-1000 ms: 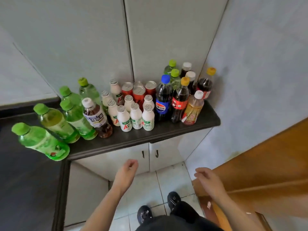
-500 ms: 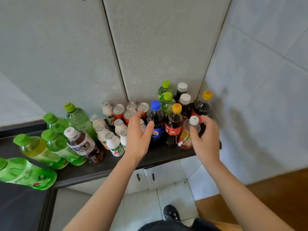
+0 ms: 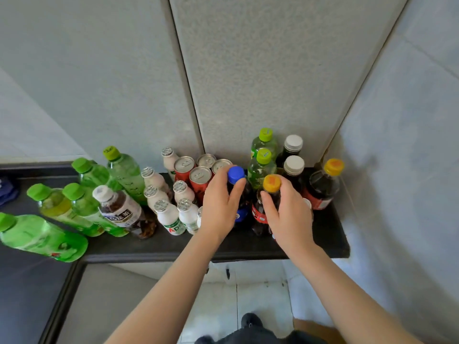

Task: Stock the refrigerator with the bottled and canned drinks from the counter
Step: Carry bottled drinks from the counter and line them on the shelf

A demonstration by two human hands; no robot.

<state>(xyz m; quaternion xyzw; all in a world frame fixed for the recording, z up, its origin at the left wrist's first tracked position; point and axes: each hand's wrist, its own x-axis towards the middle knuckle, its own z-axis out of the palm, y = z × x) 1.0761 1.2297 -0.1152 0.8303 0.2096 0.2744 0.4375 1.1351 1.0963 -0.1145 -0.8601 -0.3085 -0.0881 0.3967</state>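
Note:
A dark counter (image 3: 248,247) holds many drinks. My left hand (image 3: 218,204) grips the neck of a dark cola bottle with a blue cap (image 3: 236,175). My right hand (image 3: 289,214) curls round the neck of a dark cola bottle with an orange cap (image 3: 271,183) and a red label. Several red cans (image 3: 200,178) stand just behind my left hand. Several small white milk-drink bottles (image 3: 170,217) stand to its left. A small bottle is mostly hidden behind my right hand.
Green-capped bottles (image 3: 124,175) and a brown tea bottle (image 3: 119,209) fill the counter's left part. Two green and two white-capped dark bottles (image 3: 293,167) stand at the back right, with another orange-capped cola (image 3: 323,184) by the wall. White cupboard doors rise behind. The counter edge drops to a tiled floor.
Both hands rose from below the counter to the bottles. My left hand closed on the blue-capped bottle and my right hand shifted left onto the orange-capped one.

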